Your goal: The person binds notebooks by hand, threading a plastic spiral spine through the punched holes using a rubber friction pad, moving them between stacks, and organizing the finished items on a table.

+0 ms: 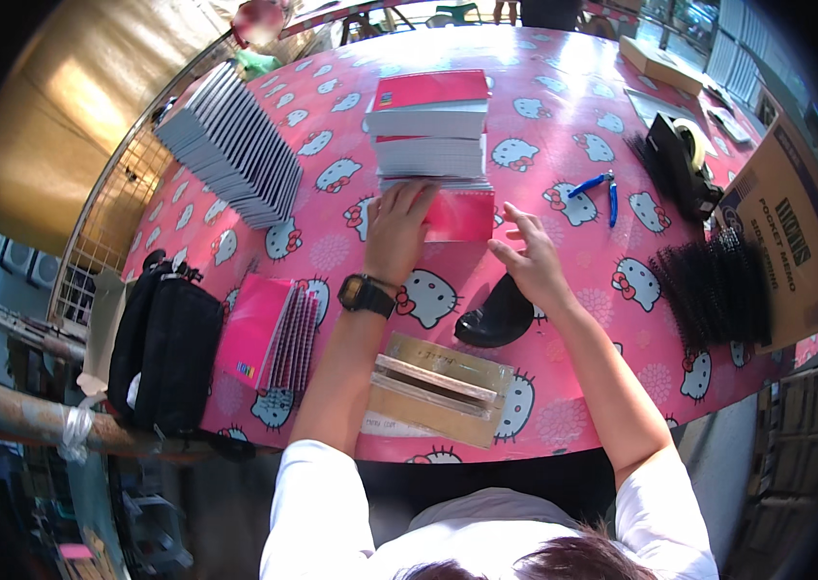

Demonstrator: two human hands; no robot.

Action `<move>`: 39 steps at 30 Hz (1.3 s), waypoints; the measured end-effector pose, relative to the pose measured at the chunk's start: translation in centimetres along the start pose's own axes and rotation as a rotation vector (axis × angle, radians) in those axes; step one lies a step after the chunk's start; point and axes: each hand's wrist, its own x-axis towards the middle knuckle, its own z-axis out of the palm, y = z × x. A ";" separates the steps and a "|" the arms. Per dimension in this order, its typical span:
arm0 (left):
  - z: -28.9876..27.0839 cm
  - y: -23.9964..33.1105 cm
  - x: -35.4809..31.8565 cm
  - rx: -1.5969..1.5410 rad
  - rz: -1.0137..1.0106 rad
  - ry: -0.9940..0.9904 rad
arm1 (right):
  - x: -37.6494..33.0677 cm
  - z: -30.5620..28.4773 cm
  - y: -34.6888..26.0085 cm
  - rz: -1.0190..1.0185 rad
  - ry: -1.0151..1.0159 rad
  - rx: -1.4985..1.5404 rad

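A small pink-covered notebook (pixel 462 217) lies flat in front of a row of leaning notebooks (pixel 430 121) with pink covers and white pages. My left hand (pixel 397 227), with a black watch at the wrist, grips its left side, fingers across the cover. Just off its right edge, my right hand (pixel 530 256) is open, thumb and fingers apart, holding nothing. Below the hands sits a black rounded object (pixel 496 317) of a kind I cannot make out. Closer to me is a flat brown board (pixel 438 387) with two wooden strips across it.
Left are a tall notebook stack (pixel 235 145), more pink notebooks (pixel 259 329) and a black bag (pixel 167 338). Right are blue-handled cutters (pixel 595 193), a black tape dispenser (pixel 677 164), black spiral coils (pixel 716 295) and a cardboard box (pixel 786 232). A pink patterned cover (pixel 564 416) spreads over the table.
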 end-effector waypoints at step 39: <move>1.6 -0.2 -1.2 -0.150 -0.021 0.191 | -0.7 2.9 -2.9 -0.140 0.057 -0.039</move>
